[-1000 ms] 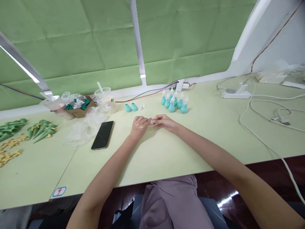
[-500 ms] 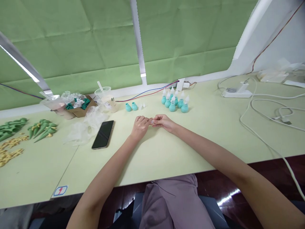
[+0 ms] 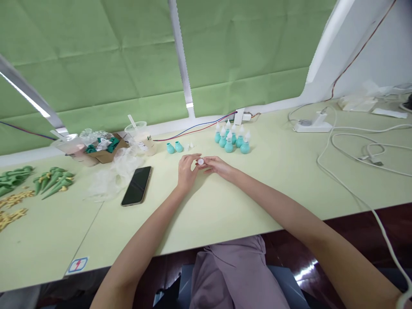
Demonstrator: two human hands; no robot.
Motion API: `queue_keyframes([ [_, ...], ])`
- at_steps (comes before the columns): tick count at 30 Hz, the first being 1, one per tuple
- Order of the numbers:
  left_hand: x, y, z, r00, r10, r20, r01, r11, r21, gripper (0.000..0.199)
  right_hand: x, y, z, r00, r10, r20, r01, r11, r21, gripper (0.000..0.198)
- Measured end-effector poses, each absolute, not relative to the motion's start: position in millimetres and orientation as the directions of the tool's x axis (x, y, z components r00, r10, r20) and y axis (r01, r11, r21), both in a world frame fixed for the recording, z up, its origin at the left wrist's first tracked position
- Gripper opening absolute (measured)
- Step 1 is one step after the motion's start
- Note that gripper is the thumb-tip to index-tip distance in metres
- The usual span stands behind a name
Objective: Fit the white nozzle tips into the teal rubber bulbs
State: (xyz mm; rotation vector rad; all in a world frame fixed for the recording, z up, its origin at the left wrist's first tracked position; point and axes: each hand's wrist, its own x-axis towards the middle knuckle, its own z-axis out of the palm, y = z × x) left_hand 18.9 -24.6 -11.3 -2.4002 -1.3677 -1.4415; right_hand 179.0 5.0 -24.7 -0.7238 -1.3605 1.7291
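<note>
A small white round piece [image 3: 201, 162] is held between my two hands above the table, its flat circular face turned toward me. My left hand [image 3: 187, 171] has thumb and fingers curled around its left side. From the right, my right hand [image 3: 217, 166] pinches it with thumb and forefinger. Just beyond, two teal pots [image 3: 170, 148] with open tops lie near some tiny white pieces [image 3: 192, 145]. Farther right stands a cluster of several teal bulb-shaped pots [image 3: 228, 146] topped with white flame-shaped tips.
To the left lie a phone [image 3: 137, 186], a crumpled plastic bag [image 3: 106, 182], a cardboard box [image 3: 109, 155] and two drink cups [image 3: 145, 139]. Green cone-shaped pieces [image 3: 58, 180] and yellow bits [image 3: 14, 199] are at far left. A power strip [image 3: 313, 125] with white cables sits right.
The white piece has been turned so its round face shows, where before the fingers mostly covered it. My left hand's fingers have shifted around it. The camera view has moved slightly.
</note>
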Motion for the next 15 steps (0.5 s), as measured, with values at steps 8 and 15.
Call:
queue_keyframes([
  [8,8,-11,-17,0.190,0.739,0.646,0.809,-0.491,0.323,0.036,187,17,-18,-0.093,0.977,0.194,0.204,0.209,-0.956,0.018],
  [15,-16,10,-27,-0.079,0.865,0.495,0.838,-0.212,0.503,0.019,200,20,-12,-0.193,0.873,0.448,0.819,0.395,-0.417,0.025],
])
